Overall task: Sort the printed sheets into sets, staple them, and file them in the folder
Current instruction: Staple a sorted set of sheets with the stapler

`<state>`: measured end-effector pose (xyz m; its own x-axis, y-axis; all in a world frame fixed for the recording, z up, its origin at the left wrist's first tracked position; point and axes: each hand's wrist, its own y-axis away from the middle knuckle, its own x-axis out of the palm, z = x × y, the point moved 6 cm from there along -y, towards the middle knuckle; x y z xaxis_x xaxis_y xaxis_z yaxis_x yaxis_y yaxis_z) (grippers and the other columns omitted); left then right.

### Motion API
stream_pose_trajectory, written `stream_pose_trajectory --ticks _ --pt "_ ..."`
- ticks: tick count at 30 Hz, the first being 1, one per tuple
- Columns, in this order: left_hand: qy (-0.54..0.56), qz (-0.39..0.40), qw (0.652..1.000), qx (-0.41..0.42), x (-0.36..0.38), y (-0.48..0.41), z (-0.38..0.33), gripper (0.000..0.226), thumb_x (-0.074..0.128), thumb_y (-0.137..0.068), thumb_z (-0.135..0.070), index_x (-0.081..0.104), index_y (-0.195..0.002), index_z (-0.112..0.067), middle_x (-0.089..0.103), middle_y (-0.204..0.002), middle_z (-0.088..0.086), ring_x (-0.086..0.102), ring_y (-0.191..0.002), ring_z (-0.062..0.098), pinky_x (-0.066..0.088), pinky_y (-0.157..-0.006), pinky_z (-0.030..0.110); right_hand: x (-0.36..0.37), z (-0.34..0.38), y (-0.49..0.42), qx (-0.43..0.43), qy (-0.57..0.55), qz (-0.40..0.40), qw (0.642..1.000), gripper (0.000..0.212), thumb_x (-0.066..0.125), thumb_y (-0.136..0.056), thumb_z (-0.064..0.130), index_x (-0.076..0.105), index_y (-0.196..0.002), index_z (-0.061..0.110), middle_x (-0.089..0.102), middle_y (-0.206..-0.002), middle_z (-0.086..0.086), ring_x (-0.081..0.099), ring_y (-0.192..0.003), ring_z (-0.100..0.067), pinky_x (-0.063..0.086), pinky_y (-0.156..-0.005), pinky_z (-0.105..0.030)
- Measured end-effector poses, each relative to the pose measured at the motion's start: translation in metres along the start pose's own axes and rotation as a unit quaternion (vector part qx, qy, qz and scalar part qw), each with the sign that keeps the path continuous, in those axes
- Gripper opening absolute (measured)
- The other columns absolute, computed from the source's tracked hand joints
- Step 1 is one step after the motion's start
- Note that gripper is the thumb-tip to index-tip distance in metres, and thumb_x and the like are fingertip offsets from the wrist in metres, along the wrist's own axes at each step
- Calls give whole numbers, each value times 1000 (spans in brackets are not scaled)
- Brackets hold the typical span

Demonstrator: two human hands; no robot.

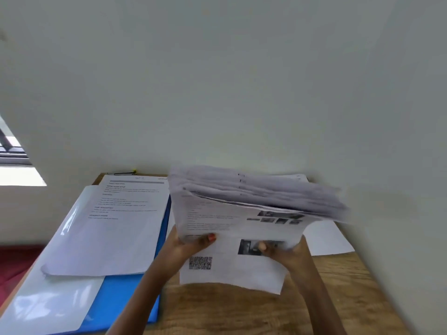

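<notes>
Stack of sheets [242, 228]: light, floppy, slippery, fanning loose. My left hand [187, 249] and right hand [284, 255] pinch its near edge; best supported underneath.

The wooden table [338, 286] holds a blue folder [125, 298] left, a printed sheet [229, 274] centre, a white sheet [326, 240] right.
</notes>
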<state>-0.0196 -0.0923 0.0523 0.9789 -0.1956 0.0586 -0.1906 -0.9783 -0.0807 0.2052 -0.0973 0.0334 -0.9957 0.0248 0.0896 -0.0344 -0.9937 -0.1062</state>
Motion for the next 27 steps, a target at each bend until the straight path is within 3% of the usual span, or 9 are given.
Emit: stream_pose_trajectory --ticks 6,7,9,13,16,20,22,24,27 --pt "-15 0 1000 25 -6 0 -5 86 82 -36 -69 59 -99 -16 74 -89 -13 71 -84 8 55 -63 19 -9 -6 -5 25 0 8 1000 29 83 -68 5 67 -91 -4 73 -83 -10 70 -77 -19 56 -67 -27" --pt "-17 9 1000 10 -5 0 -2 80 83 -37 -62 58 -99 -17 74 -87 -14 70 -82 6 55 -63 18 -7 -15 -2 62 2 11 998 13 78 -72 -2 69 -82 -1 72 -75 -6 68 -72 -18 54 -63 -22" --pt "-23 27 999 -22 -1 0 7 69 75 -42 -54 58 -98 -17 73 -85 -17 70 -79 3 54 -64 16 -3 -36 0 120 26 47 991 15 73 -74 -4 70 -73 11 70 -68 4 65 -73 -18 51 -63 -16" --pt "-8 4 999 -42 -13 -3 10 72 79 -44 -55 61 -103 -18 75 -91 -11 71 -86 8 55 -67 19 3 -19 -10 118 36 39 992 9 71 -77 -5 68 -77 4 72 -70 -7 71 -78 -24 54 -75 -35" --pt "55 -8 998 -32 -32 -9 -7 82 89 -43 -51 62 -112 -16 74 -103 3 71 -95 22 58 -72 29 24 8 -20 60 -17 97 993 43 88 -59 12 69 -95 0 73 -91 -17 69 -85 -29 57 -75 -36" --pt "200 -29 979 -31 -68 -30 -27 74 92 -53 -38 65 -115 -8 71 -109 19 70 -94 34 60 -69 39 48 -11 -35 102 -2 160 982 92 98 -37 31 62 -115 -2 71 -97 -15 68 -84 -22 53 -65 -26" --pt "245 -53 966 -61 -88 -40 -30 50 75 -74 -28 63 -117 -5 72 -102 19 72 -86 32 60 -65 40 63 -16 -42 119 7 166 979 91 97 -41 17 59 -124 10 70 -109 -11 68 -93 -20 54 -70 -28" --pt "277 -68 954 -89 -109 -49 -30 37 58 -86 -22 61 -120 -7 73 -97 17 72 -79 29 60 -61 38 81 -16 -49 127 3 169 977 66 94 -43 8 71 -104 20 73 -103 -3 70 -92 -17 55 -74 -30" --pt "308 -61 947 -64 -135 -61 -30 37 48 -93 -18 60 -129 -23 69 -112 16 71 -86 28 61 -64 39 112 -18 -55 170 18 230 958 63 99 -20 32 79 -79 21 75 -92 -8 72 -81 -19 56 -65 -26"
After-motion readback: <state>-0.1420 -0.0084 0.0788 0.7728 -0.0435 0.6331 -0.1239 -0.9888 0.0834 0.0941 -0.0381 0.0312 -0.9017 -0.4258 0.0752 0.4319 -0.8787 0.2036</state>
